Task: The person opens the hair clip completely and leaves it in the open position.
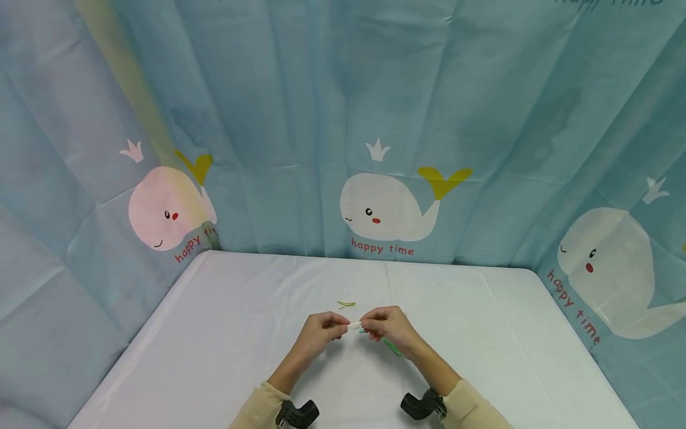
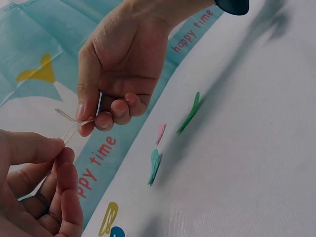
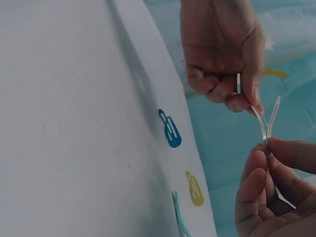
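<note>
Between my hands, over the white table, is a cream snap hair clip (image 3: 274, 114), bent up with its prong and frame spread apart. My left hand (image 1: 316, 335) pinches one end between thumb and index finger. The other end sits in the pinch of my right hand (image 1: 393, 329); that hand's remaining fingers curl in. Several more snap clips lie on the table below: a yellow one (image 3: 195, 189), a blue one (image 3: 173, 137), a teal one (image 2: 154, 167), a pink one (image 2: 161, 132) and a green one (image 2: 188, 115). The fingertips hide both ends of the cream clip.
A white cloth covers the table (image 1: 214, 357). Behind it and along both sides hangs a blue curtain (image 1: 289, 202) printed with whales. Black wrist-worn camera mounts (image 1: 298, 413) sit at both cuffs.
</note>
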Action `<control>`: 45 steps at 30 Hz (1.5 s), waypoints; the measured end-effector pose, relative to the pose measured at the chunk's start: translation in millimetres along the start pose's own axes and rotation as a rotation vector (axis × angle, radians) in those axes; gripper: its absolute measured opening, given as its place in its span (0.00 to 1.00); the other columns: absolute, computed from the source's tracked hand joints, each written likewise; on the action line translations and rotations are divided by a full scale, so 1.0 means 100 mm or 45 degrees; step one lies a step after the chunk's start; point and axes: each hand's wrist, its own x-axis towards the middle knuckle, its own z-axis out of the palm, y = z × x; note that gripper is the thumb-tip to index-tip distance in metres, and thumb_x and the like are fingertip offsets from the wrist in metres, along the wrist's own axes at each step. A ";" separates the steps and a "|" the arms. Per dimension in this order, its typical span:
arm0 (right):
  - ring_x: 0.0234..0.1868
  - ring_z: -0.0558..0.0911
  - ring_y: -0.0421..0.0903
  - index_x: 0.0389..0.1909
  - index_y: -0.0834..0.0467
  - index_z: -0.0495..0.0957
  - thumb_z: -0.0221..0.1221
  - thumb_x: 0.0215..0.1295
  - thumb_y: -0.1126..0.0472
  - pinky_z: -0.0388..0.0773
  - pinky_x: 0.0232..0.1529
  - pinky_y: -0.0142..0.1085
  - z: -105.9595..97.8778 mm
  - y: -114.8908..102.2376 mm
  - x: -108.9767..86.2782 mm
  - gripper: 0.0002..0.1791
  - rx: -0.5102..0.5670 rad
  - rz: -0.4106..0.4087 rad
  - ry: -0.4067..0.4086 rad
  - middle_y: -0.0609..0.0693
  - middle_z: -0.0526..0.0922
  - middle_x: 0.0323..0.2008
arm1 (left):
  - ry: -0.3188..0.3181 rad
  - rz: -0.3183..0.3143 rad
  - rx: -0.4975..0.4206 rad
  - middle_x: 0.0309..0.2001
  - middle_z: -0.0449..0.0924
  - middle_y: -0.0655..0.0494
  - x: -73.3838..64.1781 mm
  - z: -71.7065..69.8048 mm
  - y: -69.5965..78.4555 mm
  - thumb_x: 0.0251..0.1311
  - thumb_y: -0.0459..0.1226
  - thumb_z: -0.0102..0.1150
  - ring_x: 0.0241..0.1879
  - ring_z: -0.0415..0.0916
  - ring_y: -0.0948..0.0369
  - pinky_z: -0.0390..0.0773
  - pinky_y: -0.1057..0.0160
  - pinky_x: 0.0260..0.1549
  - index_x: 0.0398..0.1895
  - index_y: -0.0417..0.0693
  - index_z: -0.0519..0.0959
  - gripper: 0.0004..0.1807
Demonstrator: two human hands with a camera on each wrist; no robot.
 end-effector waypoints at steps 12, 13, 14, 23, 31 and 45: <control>0.21 0.76 0.39 0.37 0.71 0.82 0.64 0.61 0.64 0.75 0.25 0.30 0.08 0.10 0.12 0.12 -0.020 0.002 -0.001 0.45 0.82 0.22 | 0.015 -0.042 0.076 0.28 0.83 0.52 0.02 -0.05 -0.10 0.57 0.33 0.65 0.28 0.73 0.64 0.74 0.61 0.30 0.37 0.35 0.83 0.09; 0.21 0.76 0.39 0.37 0.71 0.82 0.64 0.61 0.64 0.75 0.25 0.30 0.09 0.10 0.13 0.11 -0.026 0.007 0.001 0.45 0.82 0.22 | 0.014 -0.042 0.086 0.28 0.83 0.52 0.02 -0.06 -0.11 0.57 0.33 0.65 0.28 0.73 0.64 0.74 0.62 0.30 0.37 0.35 0.83 0.08; 0.22 0.77 0.39 0.37 0.71 0.82 0.64 0.61 0.64 0.75 0.25 0.30 0.10 0.10 0.13 0.11 -0.034 0.007 0.000 0.45 0.82 0.23 | 0.012 -0.041 0.096 0.28 0.83 0.53 0.02 -0.07 -0.12 0.57 0.33 0.65 0.27 0.73 0.64 0.74 0.62 0.30 0.36 0.36 0.83 0.08; 0.21 0.75 0.39 0.36 0.71 0.82 0.63 0.61 0.67 0.73 0.25 0.31 0.23 0.12 0.15 0.09 -0.101 0.003 -0.035 0.50 0.82 0.23 | -0.009 -0.065 0.238 0.26 0.83 0.54 -0.03 -0.17 -0.21 0.56 0.32 0.64 0.26 0.72 0.64 0.71 0.65 0.26 0.35 0.37 0.84 0.07; 0.18 0.74 0.38 0.31 0.68 0.84 0.63 0.58 0.69 0.70 0.21 0.29 0.32 0.18 0.17 0.04 -0.253 -0.003 -0.029 0.48 0.81 0.20 | -0.049 -0.042 0.394 0.25 0.82 0.53 -0.06 -0.22 -0.23 0.56 0.31 0.64 0.23 0.71 0.65 0.70 0.67 0.23 0.32 0.38 0.83 0.03; 0.14 0.71 0.36 0.26 0.67 0.84 0.65 0.54 0.71 0.68 0.17 0.28 0.45 0.26 0.16 0.02 -0.404 -0.053 -0.034 0.51 0.78 0.14 | -0.037 0.027 0.702 0.19 0.73 0.61 -0.09 -0.22 -0.28 0.50 0.32 0.67 0.21 0.66 0.65 0.64 0.68 0.22 0.23 0.47 0.82 0.04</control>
